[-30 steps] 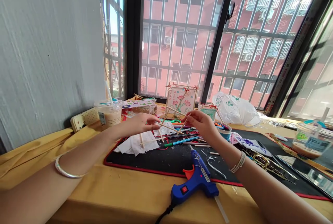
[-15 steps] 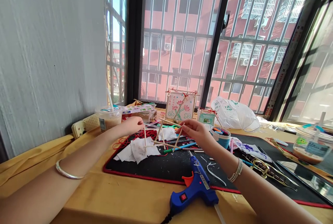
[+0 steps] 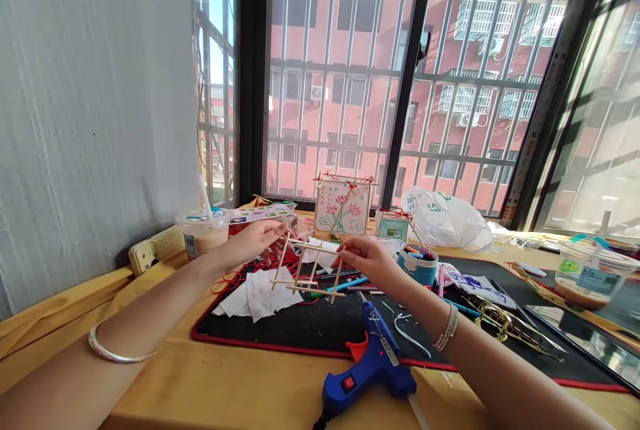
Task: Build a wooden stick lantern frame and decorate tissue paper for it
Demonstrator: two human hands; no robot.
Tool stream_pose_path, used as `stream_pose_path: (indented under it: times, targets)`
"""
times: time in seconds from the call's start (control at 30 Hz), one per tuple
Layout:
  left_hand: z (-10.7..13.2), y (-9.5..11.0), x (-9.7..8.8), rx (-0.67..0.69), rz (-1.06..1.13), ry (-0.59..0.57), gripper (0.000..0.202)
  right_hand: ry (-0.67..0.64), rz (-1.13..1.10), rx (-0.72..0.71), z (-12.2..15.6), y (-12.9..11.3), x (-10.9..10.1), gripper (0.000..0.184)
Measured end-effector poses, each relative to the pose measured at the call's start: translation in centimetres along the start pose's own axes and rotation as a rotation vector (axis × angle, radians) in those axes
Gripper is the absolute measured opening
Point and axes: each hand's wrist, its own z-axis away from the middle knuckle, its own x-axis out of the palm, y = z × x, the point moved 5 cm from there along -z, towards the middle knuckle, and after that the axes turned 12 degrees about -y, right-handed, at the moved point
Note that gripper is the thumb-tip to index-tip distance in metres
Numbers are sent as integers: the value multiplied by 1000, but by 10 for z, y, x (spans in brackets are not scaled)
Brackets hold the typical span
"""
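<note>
Between my two hands is a small frame of thin wooden sticks (image 3: 311, 245), held up over the black mat. My left hand (image 3: 266, 239) has its fingers closed on the frame's upper left corner. At the upper right corner, my right hand (image 3: 364, 258) pinches the sticks between thumb and fingers. Crumpled white tissues (image 3: 267, 293) and a tangle of red cord (image 3: 253, 267) lie below and behind the frame. A blue hot glue gun (image 3: 373, 360) rests nearer to me at the mat's front edge, its nozzle pointing toward the frame.
A blue cup of pens (image 3: 418, 266) stands right of my right hand. Behind are a framed lotus drawing (image 3: 343, 209), a smaller green picture (image 3: 393, 227) and a plastic bag (image 3: 445, 220). Drink cups stand at left (image 3: 203, 233) and right (image 3: 590, 277). A gold metal piece (image 3: 500, 321) lies on the mat.
The stick frame has tilted, and its top now shows more fully. My left hand has moved onto the frame's upper left corner, while my right hand keeps its grip.
</note>
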Motion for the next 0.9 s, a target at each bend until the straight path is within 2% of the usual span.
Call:
stream_pose_path:
  times: [0.23, 0.33, 0.47, 0.57, 0.63, 0.73, 0.9]
  targets:
    - [4, 11, -4, 90, -13, -27, 42, 39, -89, -18, 4, -3, -9, 32]
    - [7, 16, -9, 115, -3, 0, 42, 53, -165, -43, 6, -4, -12, 30]
    - [7, 14, -11, 109, 21, 25, 38, -86, -114, -38, 5, -2, -3, 31]
    - [5, 10, -7, 86, 19, -43, 33, -231, -63, -30, 4, 2, 8, 29]
    - [5, 8, -1, 58, 2, -132, 31, -271, -60, -20, 4, 6, 12, 28]
    - [7, 6, 6, 23, -20, -241, 30, -259, -12, -26, 4, 7, 10, 29]
    - [8, 7, 7, 36, -27, -295, 28, -233, 61, -41, 5, 1, 4, 27]
